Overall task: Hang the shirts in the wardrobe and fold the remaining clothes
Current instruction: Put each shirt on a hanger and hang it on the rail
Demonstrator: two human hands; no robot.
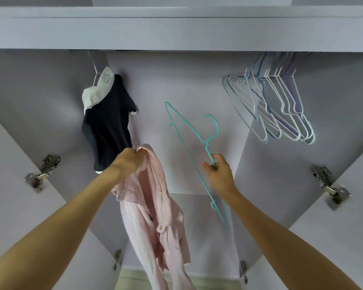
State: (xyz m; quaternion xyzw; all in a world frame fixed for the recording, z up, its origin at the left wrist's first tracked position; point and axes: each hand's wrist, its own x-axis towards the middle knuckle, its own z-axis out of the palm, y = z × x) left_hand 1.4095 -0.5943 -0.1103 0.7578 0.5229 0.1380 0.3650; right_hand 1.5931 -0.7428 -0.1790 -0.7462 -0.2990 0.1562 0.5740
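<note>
**Before the open wardrobe: shirt in one hand, hanger in the other**

At centre frame, a pink striped shirt (153, 206) hangs limp from the left hand (128, 162), whose fingers are bunched round the fabric near the collar, arm stretched up and forward. Just to its right, the right hand (218, 174) pinches a teal wire hanger (195, 147) at the neck below the hook; the hanger is tilted, one end pointing to the upper middle of the frame, the other down past the wrist.

The step in hand looks like dressing the hanger. The next move likely calls for threading one hanger shoulder into the collar opening, which the left hand must spread.

At upper left a navy top with a white collar (109, 122) already hangs. At upper right, empty hangers (277, 109) crowd together, their hooks running up behind the wardrobe's top panel (180, 38).
</note>
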